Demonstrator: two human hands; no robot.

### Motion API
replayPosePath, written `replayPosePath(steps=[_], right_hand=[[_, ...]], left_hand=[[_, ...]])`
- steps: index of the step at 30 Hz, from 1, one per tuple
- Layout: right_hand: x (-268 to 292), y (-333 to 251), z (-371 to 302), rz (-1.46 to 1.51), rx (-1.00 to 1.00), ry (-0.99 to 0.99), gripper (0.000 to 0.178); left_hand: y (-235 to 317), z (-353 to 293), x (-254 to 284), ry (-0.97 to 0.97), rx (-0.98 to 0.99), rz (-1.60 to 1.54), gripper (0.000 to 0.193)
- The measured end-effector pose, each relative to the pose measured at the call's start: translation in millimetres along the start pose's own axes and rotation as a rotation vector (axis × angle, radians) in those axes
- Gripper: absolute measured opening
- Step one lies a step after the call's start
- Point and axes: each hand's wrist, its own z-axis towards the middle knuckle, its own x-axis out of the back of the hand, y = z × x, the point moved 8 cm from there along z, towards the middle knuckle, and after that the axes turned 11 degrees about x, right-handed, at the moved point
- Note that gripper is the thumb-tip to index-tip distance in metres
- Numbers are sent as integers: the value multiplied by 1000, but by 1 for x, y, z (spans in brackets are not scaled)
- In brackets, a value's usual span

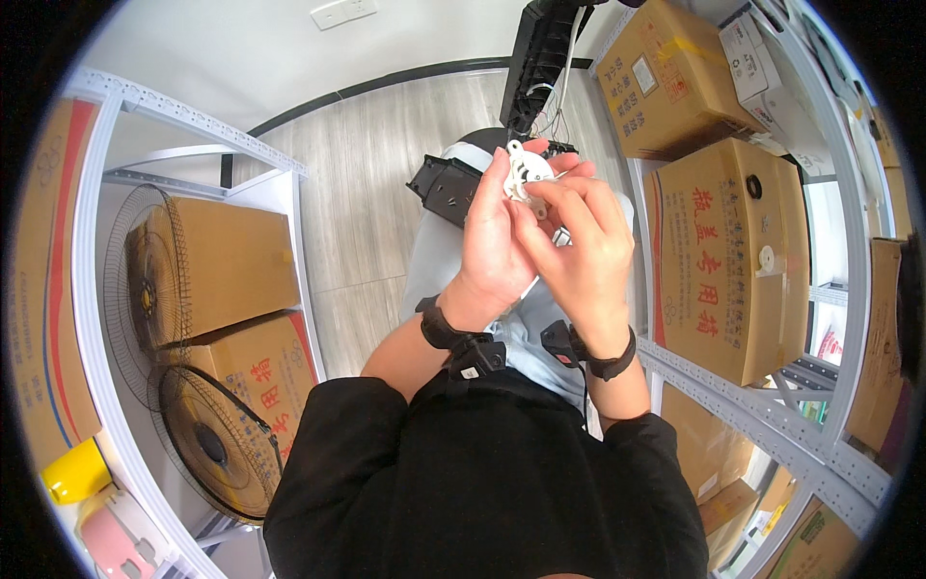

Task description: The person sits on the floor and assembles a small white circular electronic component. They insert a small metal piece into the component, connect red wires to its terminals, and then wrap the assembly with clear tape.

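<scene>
A small white plastic part [531, 166], rounded with holes and screw lugs, is held up over my lap. My left hand [490, 241] is closed around its left side and underside, the thumb along its edge. My right hand [590, 227] bends over it from the right, with thumb and index finger pinched at its lower edge. The fingers hide some of the part, and I cannot tell its exact kind. Behind my left hand a black plastic housing [449, 188] rests on my lap. Both wrists wear black bands with small box-shaped devices.
A black upright column [540, 72] with loose wires [559, 106] rises just beyond my hands. On the left, a metal shelf [207, 121] holds cartons [241, 256], with wire fan guards [217, 444] beside them. More cartons [728, 261] fill the right shelf, a black ring [753, 186] stuck on one.
</scene>
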Motion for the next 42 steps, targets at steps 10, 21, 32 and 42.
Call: replayPosePath(steps=[10,21,32,42], right_hand=[[-4,-4,-2,0,64,65,19],[-1,16,-13,338,-265,18,16],[-12,31,-28,621,-390,-16,13],[-35,49,-50,1315,-828,21,11]], left_hand=[[-2,-1,2,-31,-5,-28,47],[9,-5,2,-38,1,-71,49],[18,-11,-2,-27,-75,-97,50],[21,-14,-5,-43,-85,-107,49]])
